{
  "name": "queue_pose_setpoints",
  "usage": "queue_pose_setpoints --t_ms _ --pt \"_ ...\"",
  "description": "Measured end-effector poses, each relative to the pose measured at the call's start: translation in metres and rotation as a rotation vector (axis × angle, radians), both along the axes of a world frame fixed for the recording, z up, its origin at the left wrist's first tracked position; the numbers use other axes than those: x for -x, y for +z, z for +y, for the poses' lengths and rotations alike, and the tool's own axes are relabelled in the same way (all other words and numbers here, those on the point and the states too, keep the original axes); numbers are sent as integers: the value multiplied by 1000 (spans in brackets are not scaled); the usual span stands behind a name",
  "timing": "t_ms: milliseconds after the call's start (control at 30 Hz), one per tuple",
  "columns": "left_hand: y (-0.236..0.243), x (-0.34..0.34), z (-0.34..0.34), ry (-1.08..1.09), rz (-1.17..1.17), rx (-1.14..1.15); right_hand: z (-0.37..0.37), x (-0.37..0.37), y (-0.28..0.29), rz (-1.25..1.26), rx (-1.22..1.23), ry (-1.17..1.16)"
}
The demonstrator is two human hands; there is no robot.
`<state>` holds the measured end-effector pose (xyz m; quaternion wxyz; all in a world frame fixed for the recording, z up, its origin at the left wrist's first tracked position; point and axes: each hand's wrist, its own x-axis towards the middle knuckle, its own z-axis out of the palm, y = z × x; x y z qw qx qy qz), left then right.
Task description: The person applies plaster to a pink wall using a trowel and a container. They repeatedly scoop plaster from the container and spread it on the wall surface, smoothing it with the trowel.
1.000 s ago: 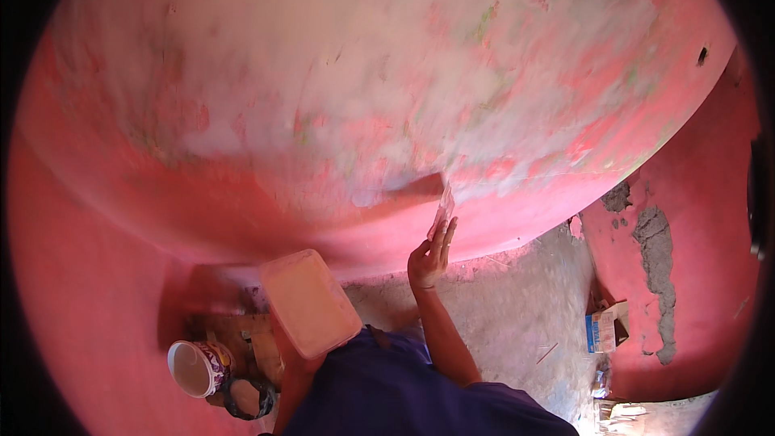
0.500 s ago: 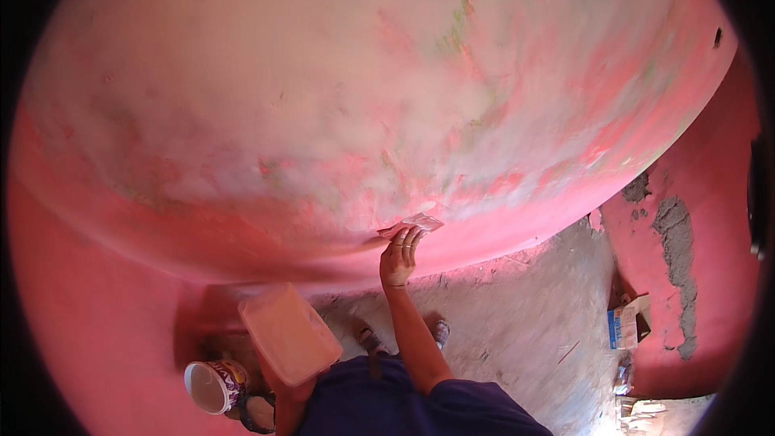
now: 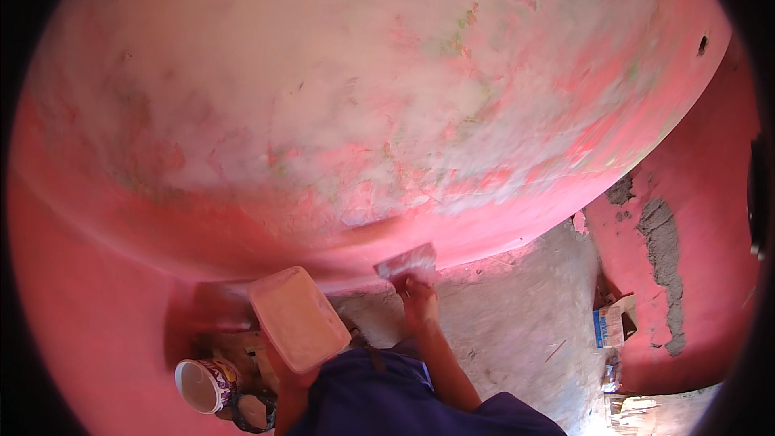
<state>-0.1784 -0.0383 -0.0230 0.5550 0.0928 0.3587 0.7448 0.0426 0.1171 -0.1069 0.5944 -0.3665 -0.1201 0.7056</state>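
Pink wall (image 3: pixel 517 226), broad scraper (image 3: pixel 410 261) in the right hand (image 3: pixel 421 304)

Pale, cloudy coating covers most of the wall above and ahead of both hands, with red and greenish streaks showing through. Lower down, nearer the hands, bare pink.

Right hand: closed on the scraper, fingers bunched at its near side, a little blurred. Wide blade points up and away from the wearer, close to the foot of the wall. Whether its edge meets the surface, cannot tell from where I stand. Shadow on the wall just beyond the blade.

Left hand: mostly hidden under a peach-coloured, rectangular tray (image 3: pixel 299 319) with rounded corners. Tray sits tilted above the left forearm (image 3: pixel 292 400), to the left of the scraper and well apart from it. How the fingers bear it, cannot tell.

Dark blue shirt (image 3: pixel 395 396) between the two forearms.

Left of the tray and lower: white bucket (image 3: pixel 196 387) with a patterned side, mouth toward me. Dark-rimmed container (image 3: pixel 253 412) just beside it, nearer the left forearm.

Right of the right hand: grey floor (image 3: pixel 508 299), dusty, scuffed. Farther out that way, an open cardboard box (image 3: pixel 611 325), part blue, near the foot of a pink side wall (image 3: pixel 710 274). Rough grey patch (image 3: pixel 663 246) runs down that wall.
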Motion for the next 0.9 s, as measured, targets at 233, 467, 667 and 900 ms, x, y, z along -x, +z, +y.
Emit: queue_pose_setpoints --t_ms 233,467,667,900 --pt "13 4 1 -43 -116 -55 73 29 67 192 -170 -74" --pt "14 11 -9 -42 -129 -65 118 35 -12 91 -54 -59" --pt "23 5 -9 -63 -81 -77 95 10 -132 -4 290 -118" --pt "17 3 -4 -95 -336 -92 25 -16 -127 212 236 -17"
